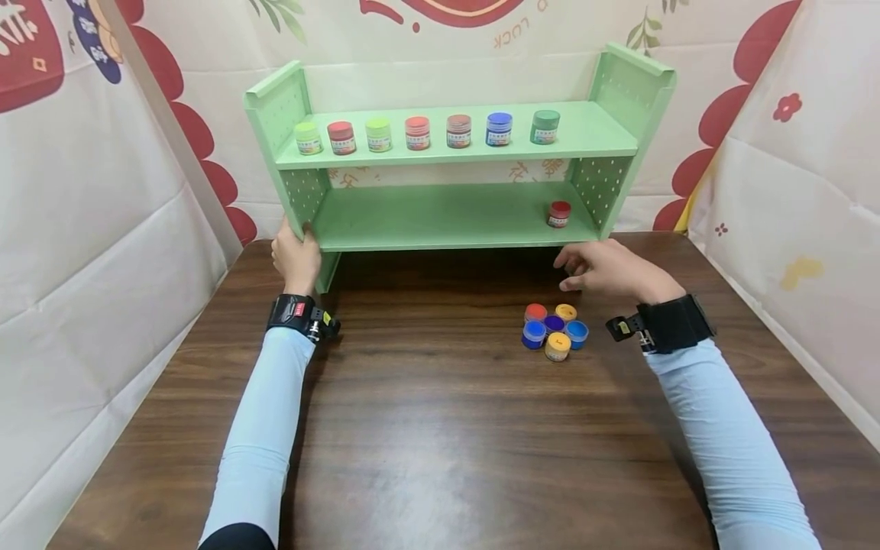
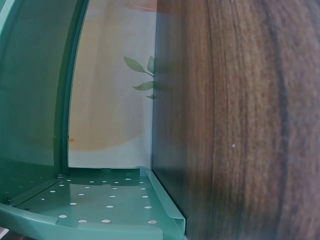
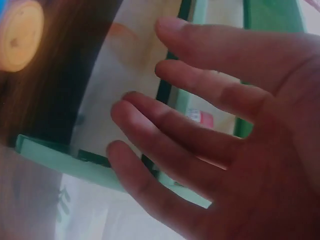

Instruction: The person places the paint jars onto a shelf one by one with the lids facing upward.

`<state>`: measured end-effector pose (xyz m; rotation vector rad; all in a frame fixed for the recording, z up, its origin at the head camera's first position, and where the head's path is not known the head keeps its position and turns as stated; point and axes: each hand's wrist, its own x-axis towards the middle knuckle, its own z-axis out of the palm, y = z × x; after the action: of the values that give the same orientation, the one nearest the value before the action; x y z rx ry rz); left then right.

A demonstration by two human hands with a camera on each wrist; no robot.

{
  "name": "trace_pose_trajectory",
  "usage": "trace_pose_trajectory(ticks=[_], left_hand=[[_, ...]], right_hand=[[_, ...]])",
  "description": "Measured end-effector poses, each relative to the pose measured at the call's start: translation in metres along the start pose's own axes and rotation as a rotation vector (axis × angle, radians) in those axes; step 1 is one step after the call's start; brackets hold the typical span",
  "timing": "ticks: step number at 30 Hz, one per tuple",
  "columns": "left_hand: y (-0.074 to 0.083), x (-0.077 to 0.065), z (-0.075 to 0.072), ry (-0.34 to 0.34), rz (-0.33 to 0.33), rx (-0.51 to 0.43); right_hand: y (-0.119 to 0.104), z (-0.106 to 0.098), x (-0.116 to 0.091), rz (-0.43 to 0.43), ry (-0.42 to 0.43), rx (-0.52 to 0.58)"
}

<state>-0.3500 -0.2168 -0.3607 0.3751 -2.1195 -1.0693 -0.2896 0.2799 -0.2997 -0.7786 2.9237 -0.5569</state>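
A green two-tier shelf [image 1: 447, 218] stands on the table. At its lower left side my left hand [image 1: 297, 260] holds the side panel, thumb at the front edge; the left wrist view shows the perforated panel [image 2: 100, 200] but not the hand. My right hand [image 1: 605, 269] hovers by the shelf's lower right corner, fingers loosely bent and holding nothing. In the right wrist view its fingers [image 3: 175, 135] are spread apart. Just above it, a small dark red paint jar [image 1: 559, 215] sits on the lower tier. Several jars, including a dark green one [image 1: 545, 127], line the upper tier.
In front of the shelf, a cluster of small jars, among them a yellow one [image 1: 558, 347] and a blue one [image 1: 533, 334], stands on the brown wooden table [image 1: 426, 428]. White printed cloth [image 1: 103, 229] hangs around the back and sides.
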Motion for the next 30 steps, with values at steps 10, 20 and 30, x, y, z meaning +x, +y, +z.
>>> trace_pose_trajectory(ticks=[10, 20, 30], left_hand=[[0.0, 0.0, -0.001, 0.002, 0.012, 0.006], [0.003, -0.001, -0.005, 0.016, -0.006, -0.01], [0.001, -0.003, -0.003, 0.004, -0.01, -0.008]], right_hand=[[0.009, 0.01, -0.001, 0.036, -0.245, 0.039], [0.011, 0.014, 0.007, 0.058, -0.342, 0.061], [0.017, 0.022, 0.008, 0.072, -0.376, 0.066]])
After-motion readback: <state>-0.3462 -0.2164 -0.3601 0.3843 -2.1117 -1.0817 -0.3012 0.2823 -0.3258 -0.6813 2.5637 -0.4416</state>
